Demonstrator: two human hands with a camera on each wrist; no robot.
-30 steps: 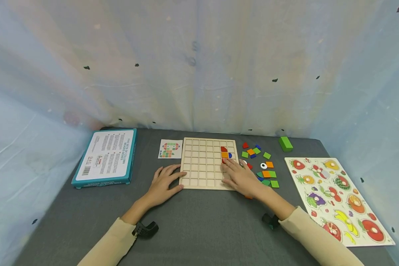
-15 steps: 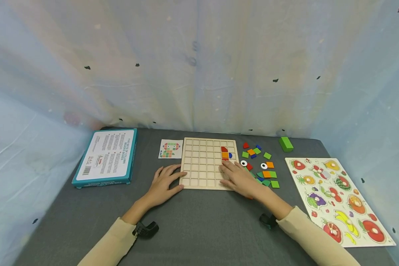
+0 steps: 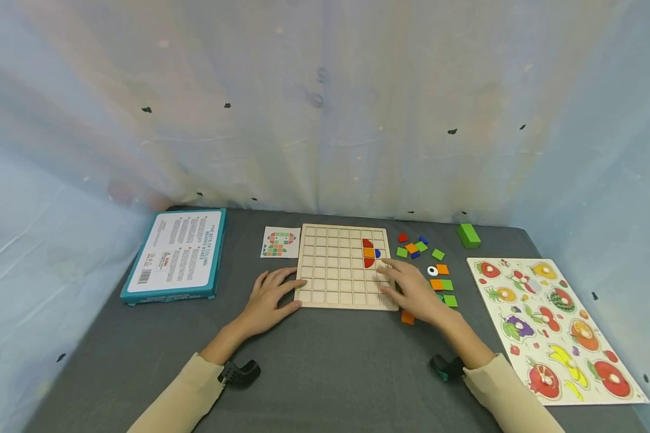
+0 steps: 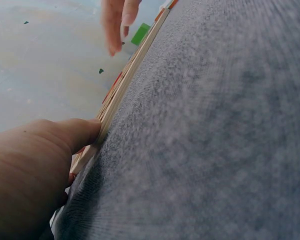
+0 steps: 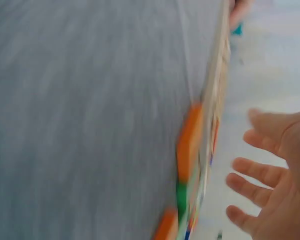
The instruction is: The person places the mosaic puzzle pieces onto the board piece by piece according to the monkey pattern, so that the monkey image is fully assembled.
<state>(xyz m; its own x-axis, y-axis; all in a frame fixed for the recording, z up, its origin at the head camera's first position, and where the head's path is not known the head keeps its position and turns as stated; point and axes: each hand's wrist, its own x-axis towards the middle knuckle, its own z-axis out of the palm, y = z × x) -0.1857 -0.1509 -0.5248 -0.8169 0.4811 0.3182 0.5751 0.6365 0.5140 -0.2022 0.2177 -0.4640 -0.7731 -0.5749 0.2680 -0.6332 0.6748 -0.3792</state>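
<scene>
A wooden grid board (image 3: pixel 330 288) lies on the grey table. In its right part sit two red rounded pieces (image 3: pixel 368 263), an orange square (image 3: pixel 369 253) between them and a blue half-round piece (image 3: pixel 377 254). My left hand (image 3: pixel 268 304) rests at the board's left edge, fingers spread, index finger over the rim. In the left wrist view its thumb (image 4: pixel 82 131) touches the board's side. Over the board's right edge hovers my right hand (image 3: pixel 411 288), fingers loosely spread with nothing between them; the right wrist view shows them apart from the board.
A picture card (image 3: pixel 280 242) lies left of the board. Loose coloured pieces (image 3: pixel 411 248) are scattered to its right, some hidden by the right hand. A green block (image 3: pixel 468 236) stands behind them. A fruit puzzle (image 3: pixel 558 331) lies far right, a teal box (image 3: pixel 176 255) far left.
My right hand has moved right, off the cells near the lower red piece, which now shows fully beneath the orange square. The left hand has stayed at the board's edge.
</scene>
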